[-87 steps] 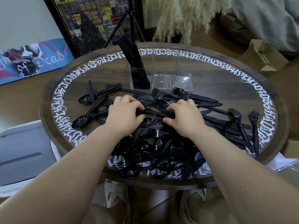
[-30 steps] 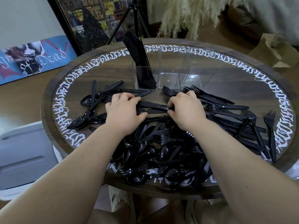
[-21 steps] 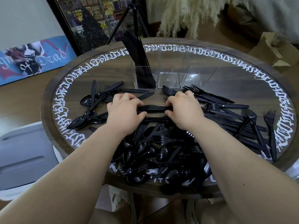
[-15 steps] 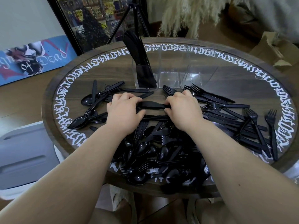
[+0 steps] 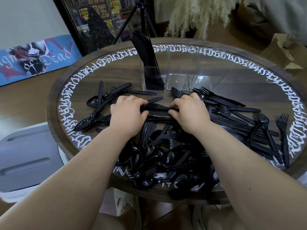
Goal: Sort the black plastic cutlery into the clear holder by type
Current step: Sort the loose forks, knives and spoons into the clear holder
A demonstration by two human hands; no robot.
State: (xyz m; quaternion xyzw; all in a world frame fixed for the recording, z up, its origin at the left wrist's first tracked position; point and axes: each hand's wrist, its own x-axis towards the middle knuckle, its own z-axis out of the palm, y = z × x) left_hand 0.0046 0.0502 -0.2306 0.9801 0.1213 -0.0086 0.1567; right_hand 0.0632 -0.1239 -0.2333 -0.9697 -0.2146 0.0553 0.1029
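A big heap of black plastic cutlery [image 5: 166,146] covers the near half of the round table [image 5: 249,83]. Between my two hands lies a small bundle of black knives [image 5: 157,109]. My left hand [image 5: 127,113] grips its left end and my right hand [image 5: 189,112] pinches its right end. The clear holder [image 5: 176,80] stands behind them with three compartments. Its left compartment holds upright black knives [image 5: 146,52]; the middle and right ones look empty.
Loose spoons [image 5: 93,113] lie left of my hands, forks [image 5: 265,123] spread to the right. A grey plastic chair [image 5: 25,155] stands at the left, a cardboard box [image 5: 285,52] at the far right, a tripod [image 5: 142,17] behind the table.
My hands have gathered knives out of the heap and drawn them together into one bundle held between them, slightly farther from me than before.
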